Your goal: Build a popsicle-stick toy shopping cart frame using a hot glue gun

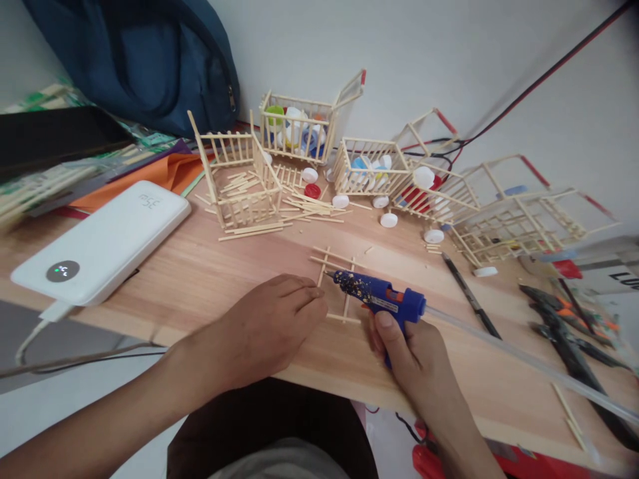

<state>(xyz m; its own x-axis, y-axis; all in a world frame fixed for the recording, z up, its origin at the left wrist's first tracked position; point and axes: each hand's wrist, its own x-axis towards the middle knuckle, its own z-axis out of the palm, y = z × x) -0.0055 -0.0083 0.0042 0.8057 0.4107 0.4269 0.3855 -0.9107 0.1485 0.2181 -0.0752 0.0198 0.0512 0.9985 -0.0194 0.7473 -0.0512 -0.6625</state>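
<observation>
My right hand (412,356) is wrapped round the handle of a blue glue gun (382,296). Its dark, crusted nozzle points left, over a small frame of thin wooden sticks (348,293) lying flat on the table. A long clear glue stick (499,342) trails out of the gun's back end. At the frame's left side rests my left hand (279,322), its fingers bent together by one stick. The fingertips are partly hidden, so what they pinch, if anything, does not show.
Behind stand several small stick carts (299,126) with bottle-cap wheels, and an unwheeled stick basket (249,179) among loose sticks. At left lie a white power bank (104,243) and a blue bag (160,60). On the right are a black pen (469,293) and pliers (564,332).
</observation>
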